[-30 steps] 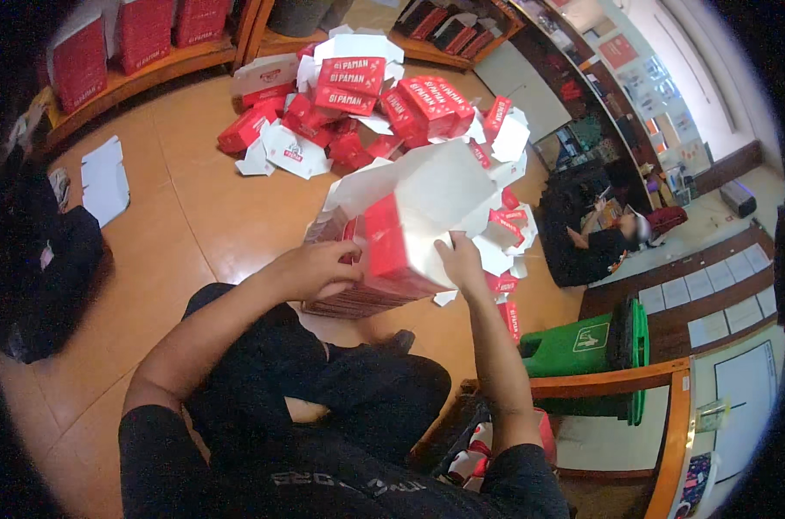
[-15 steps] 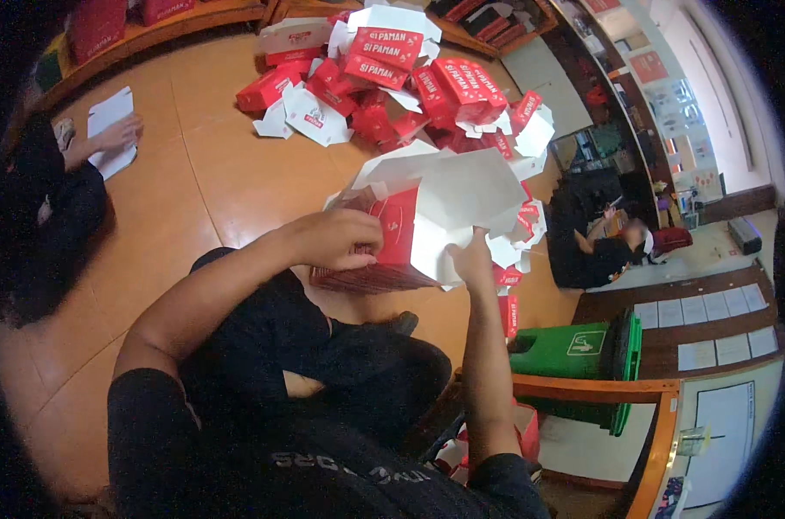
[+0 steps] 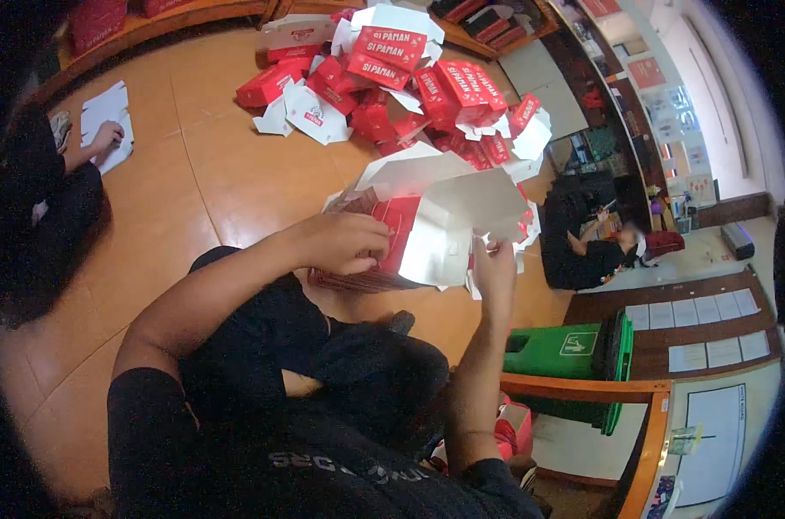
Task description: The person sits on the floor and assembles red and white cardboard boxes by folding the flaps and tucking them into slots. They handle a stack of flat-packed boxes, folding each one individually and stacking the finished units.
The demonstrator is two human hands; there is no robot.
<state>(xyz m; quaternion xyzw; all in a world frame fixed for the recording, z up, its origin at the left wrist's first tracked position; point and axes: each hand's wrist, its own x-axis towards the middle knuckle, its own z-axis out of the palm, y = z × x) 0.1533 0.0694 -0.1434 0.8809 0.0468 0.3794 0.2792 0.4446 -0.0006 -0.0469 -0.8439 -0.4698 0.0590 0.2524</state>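
Between the person's two bare hands sits an open box [image 3: 451, 227], red outside and white within, its mouth and raised flaps facing up, just in front of the bent legs. Bare white walls show inside it. Layered red cardboard [image 3: 353, 280] lies directly under it. The left hand [image 3: 351, 243] has its fingers curled against the red side; I cannot tell whether they grip. The right hand [image 3: 495, 265] pinches a white flap edge, thumb against fingers.

Beyond lies a heap of red-and-white boxes [image 3: 377, 82], jumbled together on the orange tiled floor [image 3: 154, 208]. At left, a co-worker's hand [image 3: 109, 136] rests on a white card sheet [image 3: 105, 107]. More red boxes [image 3: 96, 26] stand on a wooden shelf [image 3: 154, 36]. To the right are a green bin [image 3: 544, 346], a seated person [image 3: 602, 261] and papers [image 3: 691, 306] on the wall.
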